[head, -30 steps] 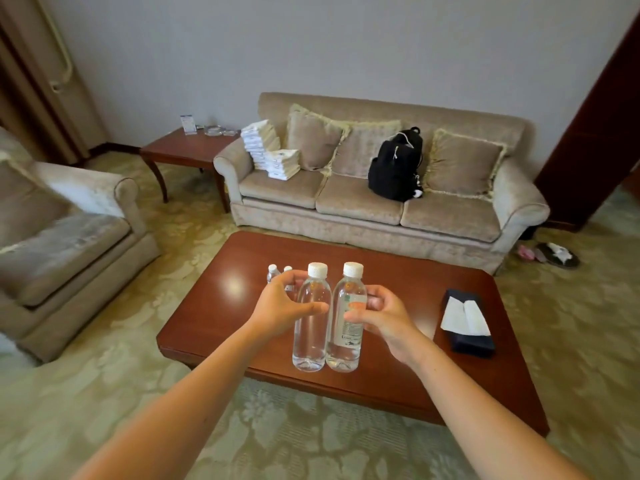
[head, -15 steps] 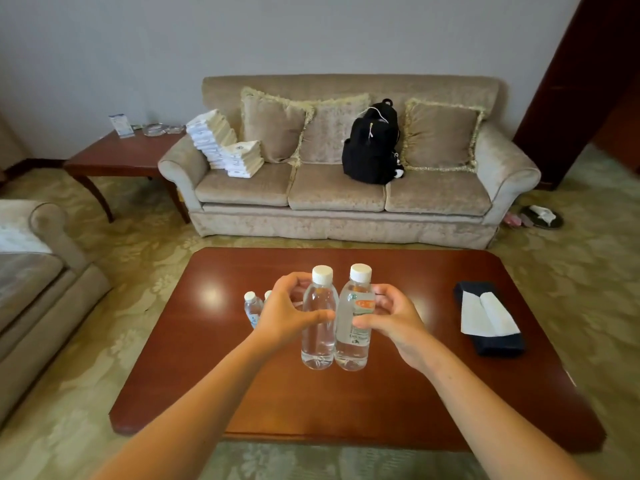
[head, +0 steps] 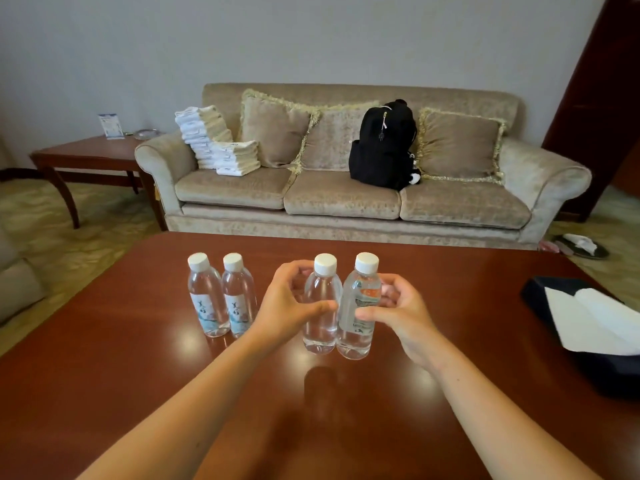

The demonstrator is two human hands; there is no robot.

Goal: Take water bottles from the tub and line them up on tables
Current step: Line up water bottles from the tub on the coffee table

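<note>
Head view. Left hand (head: 287, 306) wraps around the middle of a clear bottle (head: 320, 317). Right hand (head: 398, 313) grips a labelled bottle (head: 358, 306). Both held bottles are upright with their sides touching. Their bases look just clear of the coffee table (head: 138, 375), judging by the dark reflection set apart below them. Two standing bottles (head: 207, 299) sit side by side on the table, left of the held pair and nearer the left hand, with a gap between. Tub not in view. Judgement: lower both straight down, right of the standing two, to make one row.
</note>
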